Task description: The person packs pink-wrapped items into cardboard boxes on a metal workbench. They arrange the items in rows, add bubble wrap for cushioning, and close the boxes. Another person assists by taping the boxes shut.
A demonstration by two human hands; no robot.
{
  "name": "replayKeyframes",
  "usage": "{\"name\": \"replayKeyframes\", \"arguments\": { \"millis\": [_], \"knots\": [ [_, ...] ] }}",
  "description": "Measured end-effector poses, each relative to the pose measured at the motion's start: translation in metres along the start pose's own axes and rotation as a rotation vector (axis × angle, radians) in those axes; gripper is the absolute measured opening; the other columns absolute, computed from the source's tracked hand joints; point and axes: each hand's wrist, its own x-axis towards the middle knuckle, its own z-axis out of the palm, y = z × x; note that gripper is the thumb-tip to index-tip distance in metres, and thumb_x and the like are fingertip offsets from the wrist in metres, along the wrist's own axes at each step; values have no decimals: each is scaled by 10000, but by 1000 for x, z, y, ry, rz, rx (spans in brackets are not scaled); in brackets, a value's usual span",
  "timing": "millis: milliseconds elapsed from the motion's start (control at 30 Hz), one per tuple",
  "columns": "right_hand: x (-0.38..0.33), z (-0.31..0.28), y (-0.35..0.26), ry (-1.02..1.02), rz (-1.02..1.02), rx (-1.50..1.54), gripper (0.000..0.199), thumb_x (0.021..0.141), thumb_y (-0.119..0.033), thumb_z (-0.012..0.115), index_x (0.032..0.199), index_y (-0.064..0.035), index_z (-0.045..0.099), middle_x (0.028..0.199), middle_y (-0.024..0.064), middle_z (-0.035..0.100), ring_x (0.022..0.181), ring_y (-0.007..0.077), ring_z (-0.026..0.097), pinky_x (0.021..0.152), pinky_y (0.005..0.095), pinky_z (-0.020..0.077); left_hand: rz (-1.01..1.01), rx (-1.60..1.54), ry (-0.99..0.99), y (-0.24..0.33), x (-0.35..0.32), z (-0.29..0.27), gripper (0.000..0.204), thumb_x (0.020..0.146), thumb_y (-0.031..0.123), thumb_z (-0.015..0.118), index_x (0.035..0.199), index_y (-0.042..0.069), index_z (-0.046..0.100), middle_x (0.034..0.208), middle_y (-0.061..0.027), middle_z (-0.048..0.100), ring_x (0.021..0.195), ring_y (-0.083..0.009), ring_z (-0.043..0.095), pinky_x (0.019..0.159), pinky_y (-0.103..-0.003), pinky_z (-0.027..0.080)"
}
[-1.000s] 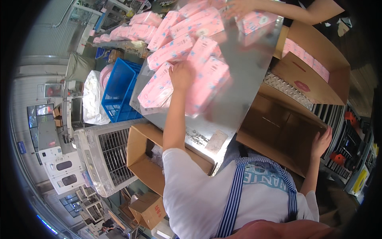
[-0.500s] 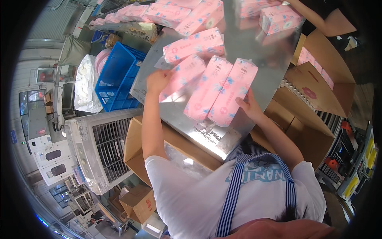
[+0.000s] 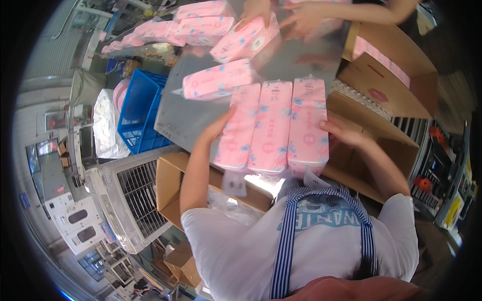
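Head | left hand (image 3: 219, 125), right hand (image 3: 345, 134) | grip — clamped around 3 pink packs (image 3: 270, 128), side by side

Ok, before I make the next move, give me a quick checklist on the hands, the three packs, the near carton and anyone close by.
1. Left hand at the outer side of the left pack: ok.
2. Right hand on the right pack: ok, thumb at its outer edge.
3. Middle pack in line between those two: ok.
4. Support beneath the three: cannot tell, undersides hidden.
5. Near carton open: ok.
6. Other hands off these three: ok, they are farther up the table.
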Motion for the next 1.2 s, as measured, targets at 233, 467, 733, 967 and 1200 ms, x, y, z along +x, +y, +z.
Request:
{"name": "replayKeyframes", "arguments": {
  "millis": [233,467,733,967,1200],
  "knots": [
    [-123,-118,94,148,111,353,642,927,-554,387,1345,-68,435,1237,125,575,1034,222,605,868,380,504,-188,-34,-497,12,52,135,791,863,705,342,1435,160,319,1301,-124,520,1170,-247,521,894,-470,477],
    [-76,-173,255,409,176,514,498,943,-465,432,1268,-95,509,1097,63,635,966,189,621,824,361,516,195,913,-219,-18,161,300,800,836,522,540,1398,17,276,1306,-214,480,1059,-382,562,866,-445,485],
    [51,-102,407,1272,-13,-166,726,853,-504,562,1365,-53,317,1098,245,599,1006,375,602,848,425,470,401,1662,-129,-133,165,325,767,872,565,432,1485,206,141,1542,-166,18,1419,-357,6,1087,-598,4],
    [64,-143,415,655,294,-73,598,789,-367,619,1261,-35,460,1244,224,518,1094,335,557,896,398,459,308,1695,-295,-131,185,323,728,853,358,576,1446,111,234,1501,-199,158,1384,-379,144,1115,-448,177],
    [46,-171,390,1185,88,-759,551,797,-181,606,1296,-35,424,1274,217,478,1150,353,497,920,399,454,918,1257,424,63,69,200,461,771,130,601,1223,100,517,1227,-180,531,1141,-350,503,950,-470,400]
  ]
}}
